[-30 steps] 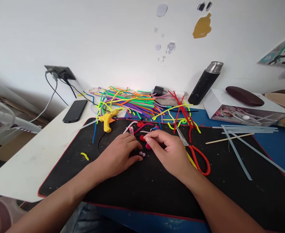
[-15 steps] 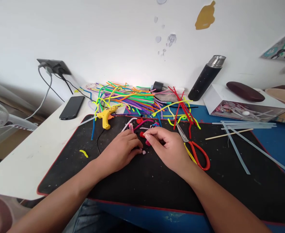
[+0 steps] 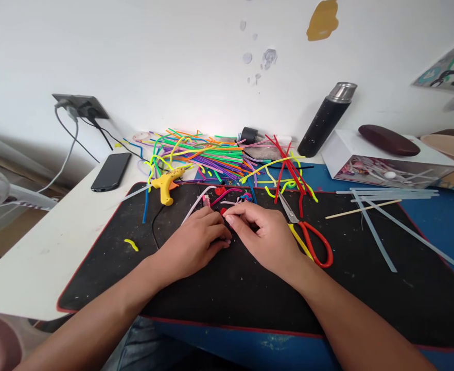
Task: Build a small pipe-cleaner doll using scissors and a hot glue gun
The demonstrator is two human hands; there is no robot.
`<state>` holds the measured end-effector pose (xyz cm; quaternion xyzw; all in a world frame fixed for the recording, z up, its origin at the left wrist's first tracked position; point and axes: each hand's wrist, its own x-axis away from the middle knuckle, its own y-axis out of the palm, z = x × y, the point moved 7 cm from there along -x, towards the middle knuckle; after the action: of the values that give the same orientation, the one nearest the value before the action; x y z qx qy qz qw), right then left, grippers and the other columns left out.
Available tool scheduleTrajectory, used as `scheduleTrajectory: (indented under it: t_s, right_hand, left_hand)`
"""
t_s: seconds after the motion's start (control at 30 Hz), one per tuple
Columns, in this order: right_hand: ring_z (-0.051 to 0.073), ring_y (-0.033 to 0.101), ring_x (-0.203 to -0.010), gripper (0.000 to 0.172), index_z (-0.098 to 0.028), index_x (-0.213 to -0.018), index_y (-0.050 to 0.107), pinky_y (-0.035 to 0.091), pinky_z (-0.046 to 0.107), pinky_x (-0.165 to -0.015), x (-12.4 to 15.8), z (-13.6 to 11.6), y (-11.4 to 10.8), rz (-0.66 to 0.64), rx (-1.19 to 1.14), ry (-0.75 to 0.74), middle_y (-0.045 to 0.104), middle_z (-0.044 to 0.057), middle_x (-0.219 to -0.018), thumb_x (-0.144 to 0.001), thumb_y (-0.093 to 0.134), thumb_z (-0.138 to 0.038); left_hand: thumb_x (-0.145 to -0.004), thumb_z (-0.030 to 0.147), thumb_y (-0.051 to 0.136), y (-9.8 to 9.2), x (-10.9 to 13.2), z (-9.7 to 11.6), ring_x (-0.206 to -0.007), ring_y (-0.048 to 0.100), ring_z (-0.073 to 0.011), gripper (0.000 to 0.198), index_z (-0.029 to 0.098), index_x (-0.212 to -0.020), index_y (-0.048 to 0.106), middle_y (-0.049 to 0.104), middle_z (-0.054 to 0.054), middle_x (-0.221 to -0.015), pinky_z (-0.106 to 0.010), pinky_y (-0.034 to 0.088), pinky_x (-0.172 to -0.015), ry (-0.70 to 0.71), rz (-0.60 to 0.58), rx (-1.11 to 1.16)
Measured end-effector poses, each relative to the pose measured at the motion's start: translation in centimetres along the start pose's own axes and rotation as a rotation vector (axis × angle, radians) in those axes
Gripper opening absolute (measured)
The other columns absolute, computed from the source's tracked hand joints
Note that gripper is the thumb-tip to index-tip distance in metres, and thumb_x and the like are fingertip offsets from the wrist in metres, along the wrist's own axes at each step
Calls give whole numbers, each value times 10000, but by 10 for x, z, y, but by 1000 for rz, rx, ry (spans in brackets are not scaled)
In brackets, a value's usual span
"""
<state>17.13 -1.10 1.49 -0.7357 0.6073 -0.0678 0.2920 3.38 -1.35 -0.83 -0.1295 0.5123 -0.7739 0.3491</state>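
Observation:
My left hand [image 3: 196,242] lies knuckles-up on the black mat [image 3: 250,288], fingers curled over something small that I cannot make out. My right hand [image 3: 267,234] meets it from the right, fingertips pinched close to the left fingertips. A small red piece [image 3: 223,211] shows just above where the fingers meet. Short pink and red pipe-cleaner bits [image 3: 227,196] lie just beyond the hands. Red-handled scissors [image 3: 310,239] lie right of my right hand.
A pile of coloured pipe cleaners [image 3: 211,157] and a yellow glue gun [image 3: 165,185] sit behind the hands. A phone [image 3: 111,171] lies left, a black flask [image 3: 325,121] and white box [image 3: 385,162] at the right back. Clear glue sticks [image 3: 381,206] spread at the right.
Both hands have drawn closer together, and the small pale and red pieces between them are now mostly covered. The view has shifted slightly.

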Motion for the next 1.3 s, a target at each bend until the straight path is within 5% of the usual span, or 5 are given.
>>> scheduleTrajectory:
  t_s: [0.73,1.3]
  right_hand:
    - [161,722,-705,143,-264,-1029,751,472,260,-647,0,-5,3,-10,82,-76,803,-13,-848,-1033,611,-295]
    - [175,754,-789,138,-263,-1031,754,492,265,-717,2,-7,6,-19,105,-103,824,2,-928,-1028,616,-257]
  left_hand:
    - [-1029,206,567,4,2,2,-1053,590,-290,184,217,-1051,749,738,-95,-1093,-480,498,-956,81,23,-52]
    - [-1032,231,578,3,3,2,-985,571,-265,162,222,-1020,739,713,-85,-1032,-458,497,-943,90,95,-98]
